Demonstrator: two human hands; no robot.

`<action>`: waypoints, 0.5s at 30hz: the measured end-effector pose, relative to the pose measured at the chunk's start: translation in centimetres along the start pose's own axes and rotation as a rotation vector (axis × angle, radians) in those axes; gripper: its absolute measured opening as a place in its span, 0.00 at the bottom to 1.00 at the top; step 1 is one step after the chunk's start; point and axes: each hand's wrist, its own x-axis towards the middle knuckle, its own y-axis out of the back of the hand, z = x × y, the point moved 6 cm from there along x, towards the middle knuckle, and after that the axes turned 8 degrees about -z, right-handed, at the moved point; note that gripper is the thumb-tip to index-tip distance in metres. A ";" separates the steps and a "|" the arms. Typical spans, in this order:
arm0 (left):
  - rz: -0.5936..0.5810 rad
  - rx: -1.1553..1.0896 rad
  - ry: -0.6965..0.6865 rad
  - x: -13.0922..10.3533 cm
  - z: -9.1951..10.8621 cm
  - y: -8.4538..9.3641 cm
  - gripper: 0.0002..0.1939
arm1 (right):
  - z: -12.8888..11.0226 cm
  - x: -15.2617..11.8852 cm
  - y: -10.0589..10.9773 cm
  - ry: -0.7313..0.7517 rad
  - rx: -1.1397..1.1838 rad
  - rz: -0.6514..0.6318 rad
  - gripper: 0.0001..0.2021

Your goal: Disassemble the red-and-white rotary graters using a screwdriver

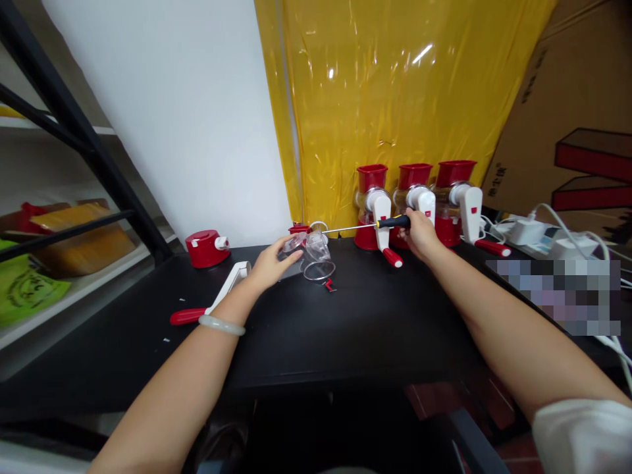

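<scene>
My left hand (271, 263) is closed around the side of a clear plastic housing (316, 247), which lies on the black table (375, 329). In my right hand (421, 236) is the black and yellow handle of a screwdriver (394, 222). Its long shaft points left and its tip is by the clear housing; whether they touch I cannot tell. A small red part (329, 285) lies just in front of the housing. Left of my left hand is a white crank with a red handle (188, 316), and behind it a red round base (207, 248).
Three red and white rotary graters (372, 204) stand behind and beside my right hand, cranks facing forward. White plugs and cables (528, 232) lie at the right. Yellow plastic sheeting (395, 85) and a cardboard box (567, 125) rise behind. A shelf (89, 283) stands at the left.
</scene>
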 end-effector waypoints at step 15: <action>-0.023 -0.059 -0.078 0.0 0.0 -0.2 0.33 | 0.2 0.5 1.0 0.025 -0.023 0.042 0.09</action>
